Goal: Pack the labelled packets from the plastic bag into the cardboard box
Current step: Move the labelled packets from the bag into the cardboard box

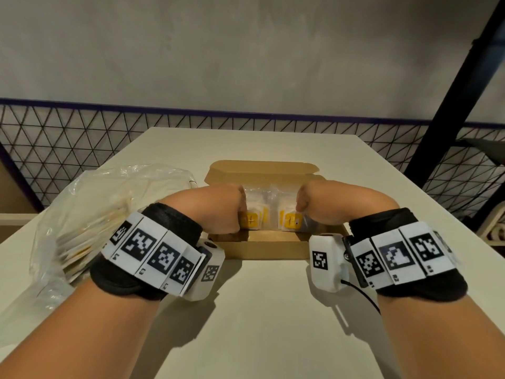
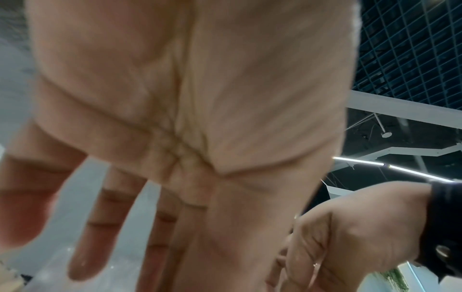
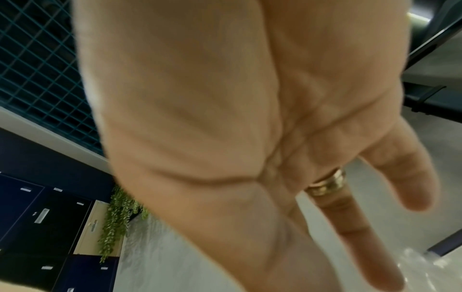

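Note:
An open cardboard box (image 1: 262, 248) sits mid-table with clear packets (image 1: 269, 199) standing in it, two of them showing yellow labels (image 1: 291, 221). My left hand (image 1: 221, 212) bends down at the wrist into the box's left side, against the packets. My right hand (image 1: 325, 202) does the same on the right. In the head view the fingers are hidden behind the hands. The left wrist view shows the left hand (image 2: 175, 138) with straight fingers (image 2: 100, 227) holding nothing. In the right wrist view the right hand (image 3: 225, 128) also has straight, empty fingers (image 3: 355, 223). The plastic bag (image 1: 90, 214) lies at left with more packets inside.
The box lid (image 1: 262, 170) stands open toward the far side. A black wire-mesh fence (image 1: 82, 132) runs behind the pale table (image 1: 259, 324), and a dark post (image 1: 451, 105) rises at the right. The table's right edge is near my right wrist.

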Available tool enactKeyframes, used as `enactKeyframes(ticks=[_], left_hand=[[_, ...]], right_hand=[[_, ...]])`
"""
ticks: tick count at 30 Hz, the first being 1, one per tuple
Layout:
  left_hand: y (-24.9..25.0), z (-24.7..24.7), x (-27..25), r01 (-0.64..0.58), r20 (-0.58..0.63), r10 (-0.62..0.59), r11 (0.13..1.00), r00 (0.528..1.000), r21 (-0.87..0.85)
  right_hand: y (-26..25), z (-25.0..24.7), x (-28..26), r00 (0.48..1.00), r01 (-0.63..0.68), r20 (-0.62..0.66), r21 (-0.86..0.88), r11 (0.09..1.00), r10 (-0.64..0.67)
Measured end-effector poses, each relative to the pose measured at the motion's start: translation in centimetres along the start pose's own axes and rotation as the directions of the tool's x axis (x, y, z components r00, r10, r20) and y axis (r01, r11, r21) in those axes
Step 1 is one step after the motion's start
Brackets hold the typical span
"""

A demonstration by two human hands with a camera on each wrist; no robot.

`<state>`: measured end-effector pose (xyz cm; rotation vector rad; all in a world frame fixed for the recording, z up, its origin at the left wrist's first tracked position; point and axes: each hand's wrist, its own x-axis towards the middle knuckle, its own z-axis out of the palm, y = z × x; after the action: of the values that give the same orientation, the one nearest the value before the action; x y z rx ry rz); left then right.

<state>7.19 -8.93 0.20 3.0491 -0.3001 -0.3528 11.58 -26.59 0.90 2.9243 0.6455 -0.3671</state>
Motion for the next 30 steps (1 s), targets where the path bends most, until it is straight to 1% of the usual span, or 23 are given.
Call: enactKeyframes(ticks=[2,4,7,9,11,12,15,18,21,24,26,30], left_hand=[[0.2,-0.1,-0.2,0.023,-0.004,-0.023,1.0,1.0,0.011],[0.3,-0.3,-0.4,0.049,-0.038,-0.049,0.999,0.998,0.013],[0.6,-0.5,-0.6,0.051,-0.075,-0.051,0.999,0.996,-0.002],[0.8,-0.6,-0.6,0.018,-0.032,-0.02,0.999,0.999,-0.046],[1.0,-0.6,-0.7,-0.001,0.049,0.004,0.998,0.999,-0.064],[1.2,-0.5,-0.8,0.0,0.089,0.004,0.999,0.996,-0.039],[1.5,-0.3,-0.9,0.027,0.18,-0.04,0.997,0.983,0.077],[1.5,-0.5,-1.0,0.04,0.218,-0.066,0.992,0.974,0.122],[1.5,-0.5,-1.0,0.044,0.224,-0.068,0.993,0.972,0.112],[1.6,-0.5,-1.0,0.046,0.227,-0.064,0.995,0.972,0.086],[1.5,-0.6,-0.9,0.061,0.224,-0.074,0.996,0.972,0.065],[0.8,-0.6,-0.7,0.091,0.185,-0.084,0.995,0.979,-0.028]], right_hand=[[-0.2,0.0,-0.2,1.0,-0.011,0.007,0.007,1.0,0.011],[-0.2,-0.3,-0.5,1.0,-0.02,-0.021,0.023,1.0,0.02],[-0.2,-1.0,-1.4,0.998,-0.006,-0.055,0.132,0.991,0.013],[-0.2,-1.1,-1.7,0.999,0.022,-0.052,0.217,0.976,-0.011],[-0.6,-1.0,-1.8,0.999,0.035,0.002,0.263,0.964,-0.037],[-0.8,-0.8,-1.8,0.998,0.036,0.033,0.269,0.962,-0.047],[-1.6,-0.6,-1.9,0.993,0.029,0.104,0.252,0.967,-0.057],[-1.7,-0.4,-1.8,0.988,-0.004,0.15,0.217,0.976,-0.029],[-1.7,-0.4,-1.9,0.984,-0.033,0.179,0.198,0.98,-0.003],[-1.7,-0.3,-2.0,0.985,-0.029,0.174,0.165,0.986,-0.001],[-1.7,-0.3,-1.9,0.983,-0.035,0.184,0.175,0.984,0.002],[-1.6,-0.4,-2.0,0.98,-0.03,0.199,0.182,0.983,-0.006]])
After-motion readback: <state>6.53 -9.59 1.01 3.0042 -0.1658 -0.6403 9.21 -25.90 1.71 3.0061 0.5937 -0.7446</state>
